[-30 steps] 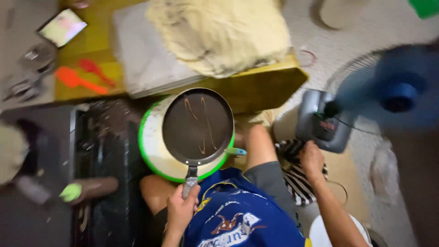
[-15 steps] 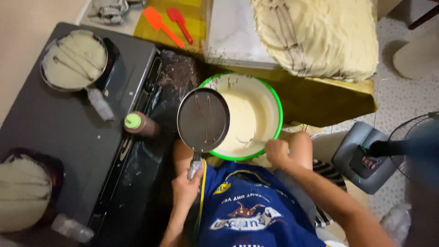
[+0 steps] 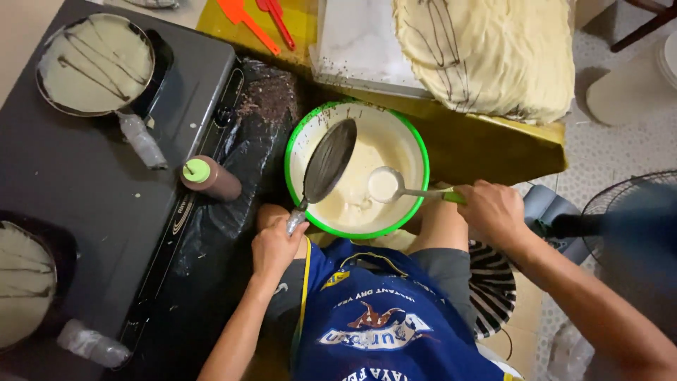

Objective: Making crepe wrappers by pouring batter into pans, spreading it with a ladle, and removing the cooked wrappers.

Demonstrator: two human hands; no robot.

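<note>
Squeeze bottle point(image 3: 209, 176) & pan handle point(image 3: 142, 140) crowding stove point(image 3: 84, 212) w/ bare middle strip.

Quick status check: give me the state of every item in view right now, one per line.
Left hand: grips the small pan's handle.
Small pan: empty, tilted over the bowl.
Right hand: holds the ladle.
Ladle: full of batter, over the bowl.
Green-rimmed bowl: holds pale batter.
Pan on stove: holds batter with dark drizzle.
Squeeze bottle: capped, lying on the stove edge.
</note>
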